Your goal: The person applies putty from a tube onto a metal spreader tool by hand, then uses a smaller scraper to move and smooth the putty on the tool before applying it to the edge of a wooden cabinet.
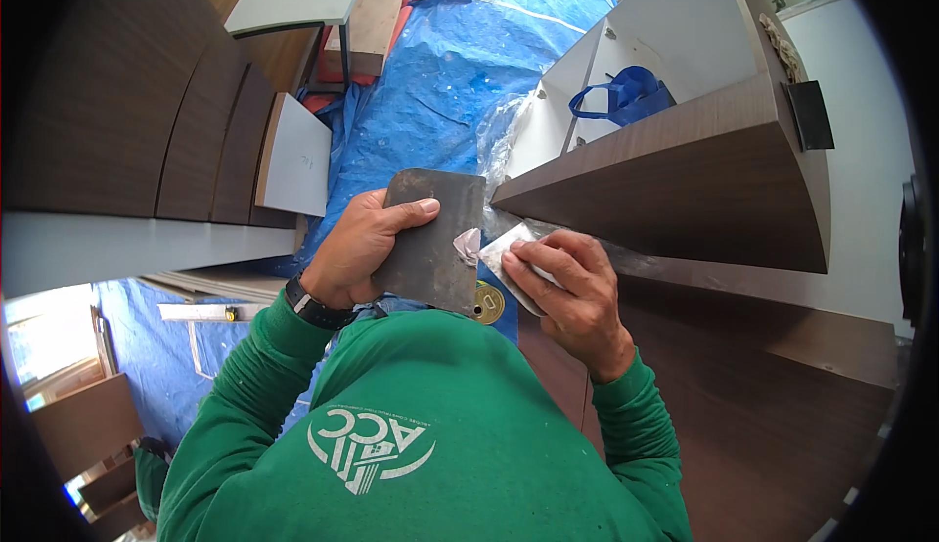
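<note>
My left hand (pixel 357 244) grips a dark flat rectangular plate (pixel 430 248), thumb on its upper face and the other fingers mostly hidden beneath. A small pale pink lump of paste (pixel 468 246) sits at the plate's right edge. Between the thumb and fingers of my right hand (pixel 577 293) is a flat, whitish scraper (pixel 509 246), smeared on its face. Its corner is close to the paste; whether they touch I cannot tell. Partly behind the plate, below its right edge, shows a round gold-coloured can top (pixel 488 302).
A brown and white cabinet (pixel 675 151) lies at the right, with a blue bag (pixel 631 97) inside. Brown panels (pixel 117 102) stand at the left. Blue sheeting (pixel 440 72) covers the floor, with a wooden block (pixel 367 28) at the far left and a level (pixel 210 313) lower left.
</note>
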Demonstrator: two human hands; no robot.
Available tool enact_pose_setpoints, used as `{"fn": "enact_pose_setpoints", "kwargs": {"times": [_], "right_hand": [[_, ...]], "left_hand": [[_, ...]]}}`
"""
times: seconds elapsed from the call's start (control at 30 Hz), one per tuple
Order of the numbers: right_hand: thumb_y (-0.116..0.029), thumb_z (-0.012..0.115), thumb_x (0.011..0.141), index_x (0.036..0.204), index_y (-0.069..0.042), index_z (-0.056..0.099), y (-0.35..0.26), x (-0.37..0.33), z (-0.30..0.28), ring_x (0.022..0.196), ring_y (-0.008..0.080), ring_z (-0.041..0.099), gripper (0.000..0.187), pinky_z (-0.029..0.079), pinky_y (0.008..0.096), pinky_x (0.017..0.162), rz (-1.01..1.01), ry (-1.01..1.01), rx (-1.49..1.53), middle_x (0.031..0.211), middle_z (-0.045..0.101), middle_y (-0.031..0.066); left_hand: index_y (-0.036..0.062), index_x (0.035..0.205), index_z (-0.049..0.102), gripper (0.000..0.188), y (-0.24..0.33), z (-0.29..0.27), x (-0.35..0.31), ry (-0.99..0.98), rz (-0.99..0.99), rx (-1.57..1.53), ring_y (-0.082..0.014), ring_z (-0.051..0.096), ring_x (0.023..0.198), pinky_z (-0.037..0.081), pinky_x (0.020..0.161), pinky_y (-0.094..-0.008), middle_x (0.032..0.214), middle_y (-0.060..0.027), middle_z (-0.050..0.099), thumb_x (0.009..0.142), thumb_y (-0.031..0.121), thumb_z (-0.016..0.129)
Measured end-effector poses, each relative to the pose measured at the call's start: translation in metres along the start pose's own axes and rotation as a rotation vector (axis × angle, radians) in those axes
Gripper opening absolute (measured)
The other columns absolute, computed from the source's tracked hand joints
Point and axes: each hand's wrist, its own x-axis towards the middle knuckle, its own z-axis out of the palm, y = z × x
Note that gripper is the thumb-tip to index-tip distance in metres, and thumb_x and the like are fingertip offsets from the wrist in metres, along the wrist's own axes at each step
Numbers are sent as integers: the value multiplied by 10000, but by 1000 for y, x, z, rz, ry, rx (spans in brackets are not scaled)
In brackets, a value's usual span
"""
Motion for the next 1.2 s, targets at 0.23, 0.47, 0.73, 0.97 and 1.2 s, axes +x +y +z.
{"fn": "enact_pose_setpoints", "kwargs": {"times": [0.23,0.47,0.73,0.97,1.2], "right_hand": [[-95,831,747,1061,-85,799,8,65,17,964,219,656,316,564,360,809,19,-47,27,1111,714,18],[-73,828,724,1083,-86,795,6,98,48,944,245,661,361,570,381,810,88,-23,39,1096,723,22],[-89,794,748,1101,-93,786,-4,111,59,944,241,658,353,558,366,806,112,-36,-86,1115,720,30],[-96,802,756,1118,-108,788,-4,119,49,945,230,653,362,541,359,791,94,-42,-115,1098,713,15],[-100,793,771,1081,-101,786,3,102,24,935,215,656,310,540,355,783,117,-23,-111,1051,720,-3]], "left_hand": [[-39,1159,654,281,61,-32,37,-20,-15,73,-181,759,808,658,694,-324,1023,-133,745,988,179,700],[-33,1135,669,261,100,-53,57,-115,-69,99,-176,758,802,652,683,-321,1000,-127,749,979,172,710],[-33,1131,675,244,113,-64,68,-174,-47,68,-174,757,804,652,686,-319,1007,-131,748,988,163,700],[-33,1140,702,239,108,-56,66,-186,9,179,-134,721,799,606,658,-286,1010,-98,749,1000,157,668],[-27,1121,692,230,99,-29,54,-267,89,254,-127,728,770,619,645,-278,982,-83,747,1001,169,691]]}}
